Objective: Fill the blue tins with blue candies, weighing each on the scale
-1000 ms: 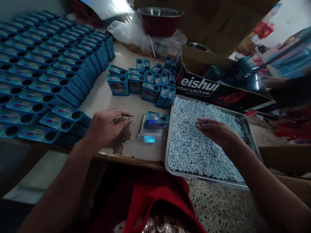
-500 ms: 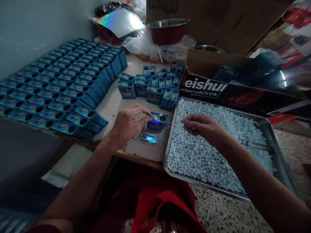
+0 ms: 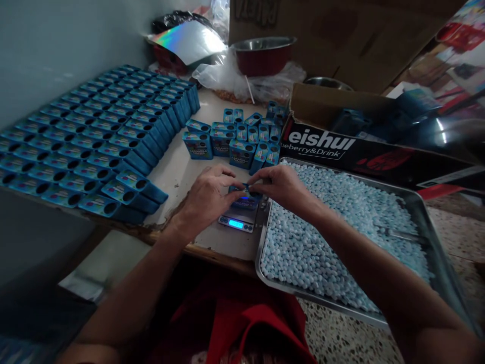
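Note:
A small blue candy box [image 3: 244,202] stands on a digital kitchen scale [image 3: 242,222] with a lit blue display. My left hand [image 3: 212,194] is at the box's left side, thumb and fingers closed on its top edge. Over the top from the right comes my right hand [image 3: 282,187], its fingertips pinched together at the box's opening. Whatever those fingertips hold is too small or hidden to make out. The two hands nearly meet and cover much of the box top. Right of the scale lies a metal tray [image 3: 261,258] of pale blue and white candies [image 3: 318,253].
Rows of blue boxes [image 3: 94,131] with round holes fill the table's left. More blue boxes [image 3: 242,151] stand behind the scale. A black printed carton [image 3: 348,146] borders the tray's far side. A scoop handle [image 3: 405,235] sticks out of the candies. Behind is a red bowl [image 3: 263,58].
My right hand has moved left from above the tray to the top of the box on the scale. My left hand stays at the box. Candies seen on its top are now hidden or gone.

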A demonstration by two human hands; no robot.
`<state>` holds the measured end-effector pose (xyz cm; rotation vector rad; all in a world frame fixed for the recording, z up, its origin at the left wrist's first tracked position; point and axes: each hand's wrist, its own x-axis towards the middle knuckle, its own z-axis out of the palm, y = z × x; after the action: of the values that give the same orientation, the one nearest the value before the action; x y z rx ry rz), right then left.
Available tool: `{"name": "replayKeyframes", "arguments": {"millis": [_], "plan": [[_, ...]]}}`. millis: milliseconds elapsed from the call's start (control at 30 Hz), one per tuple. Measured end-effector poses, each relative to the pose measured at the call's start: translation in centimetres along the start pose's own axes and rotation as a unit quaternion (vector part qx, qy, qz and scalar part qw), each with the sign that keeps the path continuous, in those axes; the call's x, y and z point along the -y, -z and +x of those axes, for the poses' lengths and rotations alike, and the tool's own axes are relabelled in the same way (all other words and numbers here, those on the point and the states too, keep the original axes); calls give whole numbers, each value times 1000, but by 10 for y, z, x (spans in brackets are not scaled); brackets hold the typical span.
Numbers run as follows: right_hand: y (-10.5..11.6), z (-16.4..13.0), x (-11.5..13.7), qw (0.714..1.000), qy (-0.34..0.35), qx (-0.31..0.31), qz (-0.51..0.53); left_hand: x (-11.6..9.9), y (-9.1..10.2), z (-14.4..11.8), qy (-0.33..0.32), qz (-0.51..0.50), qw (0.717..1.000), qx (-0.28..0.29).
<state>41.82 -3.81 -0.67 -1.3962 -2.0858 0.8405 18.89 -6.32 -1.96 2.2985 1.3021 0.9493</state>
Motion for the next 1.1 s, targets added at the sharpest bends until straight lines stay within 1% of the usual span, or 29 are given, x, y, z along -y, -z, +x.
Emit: {"name": "replayKeyframes", "arguments": {"millis": [67, 133, 200, 267, 300, 367, 433, 467, 500, 567, 633, 700, 733, 767, 800, 833, 900, 933, 967, 1000, 1067, 1100], "plan": [[0, -2, 3, 1000, 9, -10, 19, 1, -2, 1, 0, 3, 1000, 14], [6, -8, 9, 998, 7, -24, 49, 1, -4, 2, -2, 6, 1000, 23], [19, -18, 12, 995, -5, -40, 86, 1, -6, 2, -11, 17, 1000, 22], [36, -33, 9, 993, -31, -31, 110, 3, -8, 2, -24, 29, 999, 22], [44, -42, 5, 994, -45, -18, 100, 4, -8, 2, -29, 34, 999, 22], [57, -63, -8, 998, -67, -9, 15, 6, -9, 2, -36, 39, 998, 22], [63, -82, -21, 991, -78, -47, -102, 3, -8, 2, -35, 40, 998, 14], [63, -90, -27, 985, -78, -68, -136, -2, -9, 2, -34, 39, 999, 3], [62, -96, -31, 984, -78, -80, -140, -9, -10, 1, -36, 34, 999, -12], [60, -103, -34, 990, -87, -79, -73, -31, -18, -4, -56, 14, 998, -40], [58, -104, -33, 990, -106, -87, 18, -55, -32, -10, -90, -18, 994, -51], [58, -103, -33, 979, -136, -130, 75, -71, -42, -14, -126, -36, 990, -50], [58, -103, -34, 973, -147, -153, 96, -72, -43, -16, -136, -32, 989, -57], [58, -104, -36, 966, -156, -169, 117, -67, -40, -16, -136, -20, 988, -69], [57, -106, -38, 959, -164, -181, 145, -57, -32, -15, -125, -4, 988, -88], [54, -109, -41, 950, -173, -187, 180, -42, -21, -15, -99, 11, 989, -106], [45, -113, -44, 928, -191, -185, 261, -5, 3, -13, -16, 10, 990, -141], [39, -114, -45, 915, -204, -180, 298, 13, 13, -12, 15, -16, 992, -124], [31, -113, -44, 901, -217, -171, 334, 29, 19, -12, 36, -47, 994, -90], [22, -111, -42, 888, -230, -156, 367, 42, 20, -13, 49, -67, 995, -51], [5, -102, -35, 863, -251, -116, 423, 56, 9, -15, 59, -98, 993, 15], [-3, -96, -31, 852, -255, -98, 446, 57, -1, -16, 62, -111, 991, 32]]}}
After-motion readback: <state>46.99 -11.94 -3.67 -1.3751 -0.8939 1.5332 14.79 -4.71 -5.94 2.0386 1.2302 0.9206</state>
